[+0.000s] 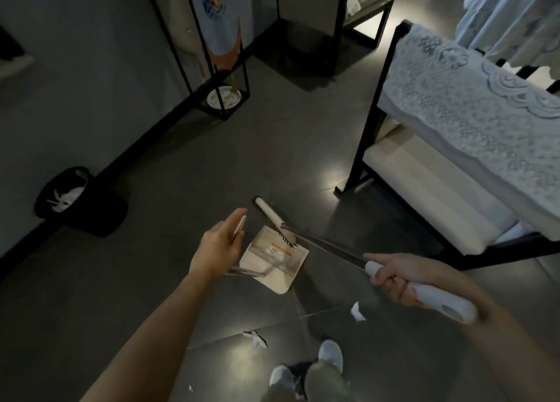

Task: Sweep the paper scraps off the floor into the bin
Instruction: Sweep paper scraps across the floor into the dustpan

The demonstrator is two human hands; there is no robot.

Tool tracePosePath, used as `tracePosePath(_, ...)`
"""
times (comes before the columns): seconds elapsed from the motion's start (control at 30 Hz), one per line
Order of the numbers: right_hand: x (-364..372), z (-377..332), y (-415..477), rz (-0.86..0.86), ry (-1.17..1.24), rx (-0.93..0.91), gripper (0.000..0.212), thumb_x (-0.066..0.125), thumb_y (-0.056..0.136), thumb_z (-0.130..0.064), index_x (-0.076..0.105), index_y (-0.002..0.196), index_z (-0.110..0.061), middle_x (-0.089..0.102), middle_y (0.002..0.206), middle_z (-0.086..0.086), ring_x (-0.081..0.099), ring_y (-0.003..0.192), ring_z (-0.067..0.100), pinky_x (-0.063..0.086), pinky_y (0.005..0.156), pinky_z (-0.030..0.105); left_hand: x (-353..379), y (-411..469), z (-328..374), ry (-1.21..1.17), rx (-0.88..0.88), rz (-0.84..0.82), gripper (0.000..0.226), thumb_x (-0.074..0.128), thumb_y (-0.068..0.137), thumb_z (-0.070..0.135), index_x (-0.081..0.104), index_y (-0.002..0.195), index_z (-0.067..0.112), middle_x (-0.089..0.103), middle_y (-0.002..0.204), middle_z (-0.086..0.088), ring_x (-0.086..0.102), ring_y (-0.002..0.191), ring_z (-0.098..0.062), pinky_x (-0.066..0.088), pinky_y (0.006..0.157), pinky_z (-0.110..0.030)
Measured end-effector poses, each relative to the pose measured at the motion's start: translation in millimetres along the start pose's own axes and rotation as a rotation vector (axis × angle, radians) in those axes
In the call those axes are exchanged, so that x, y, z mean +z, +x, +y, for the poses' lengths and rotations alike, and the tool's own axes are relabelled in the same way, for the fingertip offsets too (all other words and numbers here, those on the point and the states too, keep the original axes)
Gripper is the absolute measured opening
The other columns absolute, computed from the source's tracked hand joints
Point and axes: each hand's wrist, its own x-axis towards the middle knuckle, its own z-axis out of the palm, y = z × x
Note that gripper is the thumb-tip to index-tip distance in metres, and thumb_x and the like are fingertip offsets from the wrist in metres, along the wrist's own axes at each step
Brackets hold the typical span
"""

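A black metal-framed chair with a cream cushion [424,186] stands at right, a pale lace cloth [469,122] draped over its back. By the grey wall, a tall black wire stand [247,77] holds a round patterned dish [223,98].

Looked like a sitting room in a home or guesthouse, dimly lit. A black metal-framed seat [424,186] with cream cushions stood on the dark grey tiled floor [212,165], a white lace cover [472,104] draped over its arm. A second matching seat [315,7] stood further back. By the grey wall were a black frame stand [243,77] with a patterned plate [223,97] at its base and a small black bin [103,216].
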Motion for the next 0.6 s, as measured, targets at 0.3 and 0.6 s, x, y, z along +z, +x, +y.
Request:
tracePosePath(0.3,39.1,30.1,50.1,-0.002,-0.229,-0.172,0.072,0.051,0.092,0.003,0.021,0.150,-0.027,0.046,0.041,-0.002,0.038,0.035,0.004,0.034,0.033,0.016,-11.6,-103.6,14.5,0.017,-0.100,0.206,0.043,0.055,0.092,0.012,0.049,0.133,0.021,0.049,0.074,0.005,0.045,0.057,-0.006,0.039,0.066,-0.019)
tracePosePath(0.6,23.3,93.7,60.2,-0.072,-0.427,-0.195,0.073,0.049,0.090,0.007,0.020,0.150,-0.023,0.038,0.045,0.000,0.035,0.035,0.007,0.031,0.033,0.016,30.6,-280.9,70.3,0.039,-0.365,0.459,0.046,0.059,0.090,0.011,0.050,0.134,0.019,0.064,0.113,-0.008,0.061,0.096,-0.016,0.045,0.087,-0.024)
